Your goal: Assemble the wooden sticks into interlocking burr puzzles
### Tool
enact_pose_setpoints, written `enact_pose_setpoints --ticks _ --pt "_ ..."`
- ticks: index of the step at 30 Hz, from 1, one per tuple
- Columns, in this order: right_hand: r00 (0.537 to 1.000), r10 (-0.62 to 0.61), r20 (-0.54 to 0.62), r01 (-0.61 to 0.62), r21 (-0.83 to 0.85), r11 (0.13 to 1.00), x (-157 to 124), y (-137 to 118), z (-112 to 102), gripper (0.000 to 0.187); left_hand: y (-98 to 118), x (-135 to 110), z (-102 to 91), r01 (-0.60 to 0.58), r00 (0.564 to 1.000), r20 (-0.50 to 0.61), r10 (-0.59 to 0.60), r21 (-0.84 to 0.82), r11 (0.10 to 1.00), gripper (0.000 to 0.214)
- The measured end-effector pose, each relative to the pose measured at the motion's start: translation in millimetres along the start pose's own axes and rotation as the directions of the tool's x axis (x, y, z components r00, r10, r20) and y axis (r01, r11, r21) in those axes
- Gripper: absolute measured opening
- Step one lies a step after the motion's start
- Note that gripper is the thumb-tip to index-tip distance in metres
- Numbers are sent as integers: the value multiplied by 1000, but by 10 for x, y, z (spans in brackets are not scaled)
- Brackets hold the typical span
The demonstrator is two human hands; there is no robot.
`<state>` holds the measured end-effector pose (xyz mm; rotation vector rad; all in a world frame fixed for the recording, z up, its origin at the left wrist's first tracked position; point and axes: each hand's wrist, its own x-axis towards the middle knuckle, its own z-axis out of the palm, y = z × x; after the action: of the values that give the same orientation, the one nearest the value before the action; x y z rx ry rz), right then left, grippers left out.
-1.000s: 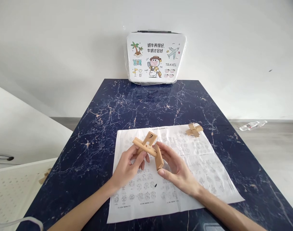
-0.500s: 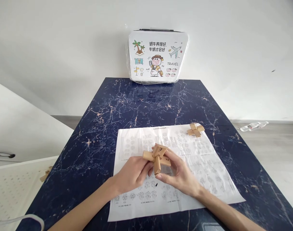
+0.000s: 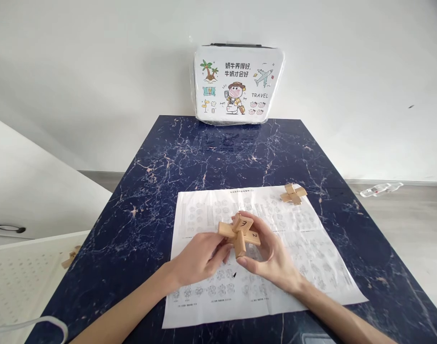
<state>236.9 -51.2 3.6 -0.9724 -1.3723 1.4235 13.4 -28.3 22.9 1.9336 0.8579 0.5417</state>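
Note:
Between my hands is a wooden interlocking puzzle (image 3: 240, 235) of crossed bars, held over a printed sheet. Two of its bars carry the black marks "3" and "2". My left hand (image 3: 199, 255) is closed on the puzzle's left side, its fingertips partly hidden behind the bars. Thumb below and fingers behind, my right hand (image 3: 272, 260) grips it from the right. Under both hands lies the white instruction sheet (image 3: 200, 313), covered with small diagrams. A second wooden puzzle (image 3: 293, 194) rests on the sheet's upper right corner.
A white cartoon-printed case (image 3: 238, 86) in clear plastic stands at the far edge of the dark blue marbled table (image 3: 218, 157). A white perforated basket (image 3: 21, 282) with wooden pieces (image 3: 74, 253) is at the left. A clear plastic object (image 3: 381, 189) lies on the floor.
The puzzle has turned and tilted slightly in my hands, and has shifted a little to the right. Both hands keep hold of it. The whole view has moved slightly.

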Motion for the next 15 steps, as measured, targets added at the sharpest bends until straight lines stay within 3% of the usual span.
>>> enact_pose_setpoints --ticks 5,7,11,15 --pt "994 103 -39 -92 209 974 127 19 -124 62 -60 -33 15 29 1000 10 -29 -20 999 23" --pt "988 101 -115 -58 325 944 202 29 -214 52 -66 -40 15 29 1000 12 -29 -6 1000 22" --pt "953 175 -247 -32 491 871 302 53 -365 62 -51 -35 2 7 1000 3 -7 13 1000 22" --pt "927 271 -258 -93 544 834 311 82 -387 65 -34 -24 -5 11 1000 -3 -11 27 1000 21"
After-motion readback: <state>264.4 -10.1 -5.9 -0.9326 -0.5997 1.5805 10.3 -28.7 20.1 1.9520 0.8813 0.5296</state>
